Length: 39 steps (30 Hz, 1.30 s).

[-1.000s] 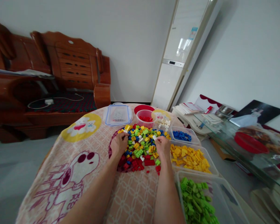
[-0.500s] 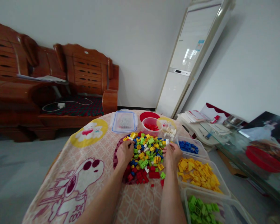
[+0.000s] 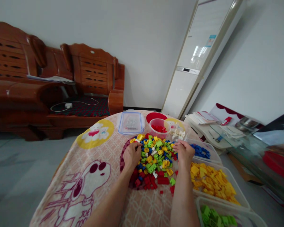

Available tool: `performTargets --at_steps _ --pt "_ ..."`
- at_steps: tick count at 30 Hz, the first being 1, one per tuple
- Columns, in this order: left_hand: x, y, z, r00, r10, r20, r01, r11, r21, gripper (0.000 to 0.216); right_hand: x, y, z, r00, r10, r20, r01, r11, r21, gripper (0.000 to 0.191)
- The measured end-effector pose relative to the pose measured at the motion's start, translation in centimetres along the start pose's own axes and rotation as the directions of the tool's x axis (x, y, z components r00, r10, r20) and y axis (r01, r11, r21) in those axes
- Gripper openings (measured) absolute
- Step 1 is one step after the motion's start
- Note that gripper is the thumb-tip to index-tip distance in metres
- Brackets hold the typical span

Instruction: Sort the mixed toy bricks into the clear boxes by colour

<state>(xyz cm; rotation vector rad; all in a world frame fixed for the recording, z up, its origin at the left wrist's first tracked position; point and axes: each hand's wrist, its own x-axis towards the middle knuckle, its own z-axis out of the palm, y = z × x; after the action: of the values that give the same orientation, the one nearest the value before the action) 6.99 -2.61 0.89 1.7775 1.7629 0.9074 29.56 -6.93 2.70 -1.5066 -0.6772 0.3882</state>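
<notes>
A mixed pile of toy building bricks (image 3: pixel 153 154) in green, yellow, blue, red and white lies on a dark red patterned mat (image 3: pixel 123 151). At the pile's left edge is my left hand (image 3: pixel 132 154), its fingers curled together; what they may hold is hidden. My right hand (image 3: pixel 185 152) hovers over the pile's right side, fingers stretched and slightly apart, with no brick visible in them. Just beyond it are white bricks (image 3: pixel 178 134). A round clear tub (image 3: pixel 159 134) with red bricks stands behind the pile.
On the right stand clear containers of blue bricks (image 3: pixel 201 151), yellow bricks (image 3: pixel 213 181) and green bricks (image 3: pixel 216 219). A blue-rimmed clear lid (image 3: pixel 131 123) and a red round lid (image 3: pixel 153 117) lie at the back. A glass table (image 3: pixel 248 154) is farther right.
The white brick in my right fingers is no longer seen there, and those fingers have loosened. My left hand stays at the pile's left edge. The view has shifted slightly.
</notes>
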Motion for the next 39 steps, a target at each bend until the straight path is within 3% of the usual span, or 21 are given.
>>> performTargets --at_steps 6,11,20,26,31,35,39 --pt "0.0 0.1 0.0 1.0 0.021 0.001 -0.021 1.0 -0.019 0.027 -0.5 -2.3 -1.1 0.991 -0.001 0.137 0.046 0.945 -0.323 0.035" --pt "0.0 -0.1 0.2 1.0 0.026 -0.011 -0.026 1.0 -0.01 0.027 -0.8 -2.4 -2.2 0.92 0.124 0.372 0.109 0.83 -0.547 0.021" --pt "0.0 -0.1 0.1 1.0 0.027 -0.001 -0.027 1.0 -0.014 0.025 -3.1 -3.5 1.5 0.783 0.048 0.62 0.38 0.753 -0.538 0.018" --pt "0.0 0.0 0.2 1.0 0.024 -0.005 -0.024 1.0 -0.007 0.025 -4.1 -3.3 3.4 0.791 -0.018 0.611 0.498 0.6 -0.627 0.023" --pt "0.0 -0.1 0.3 0.999 0.035 -0.005 -0.035 0.999 -0.014 0.025 -4.4 -3.7 3.8 0.771 0.039 0.636 0.547 0.47 -0.693 0.012" --pt "0.0 -0.1 0.2 1.0 0.029 -0.002 -0.029 1.0 -0.013 0.026 -4.7 -4.1 4.1 0.757 0.075 0.649 0.556 0.448 -0.7 0.011" --pt "0.0 0.0 0.2 1.0 0.03 -0.004 -0.031 0.999 -0.016 0.025 -4.6 -4.3 3.7 0.756 0.066 0.652 0.544 0.49 -0.681 0.013"
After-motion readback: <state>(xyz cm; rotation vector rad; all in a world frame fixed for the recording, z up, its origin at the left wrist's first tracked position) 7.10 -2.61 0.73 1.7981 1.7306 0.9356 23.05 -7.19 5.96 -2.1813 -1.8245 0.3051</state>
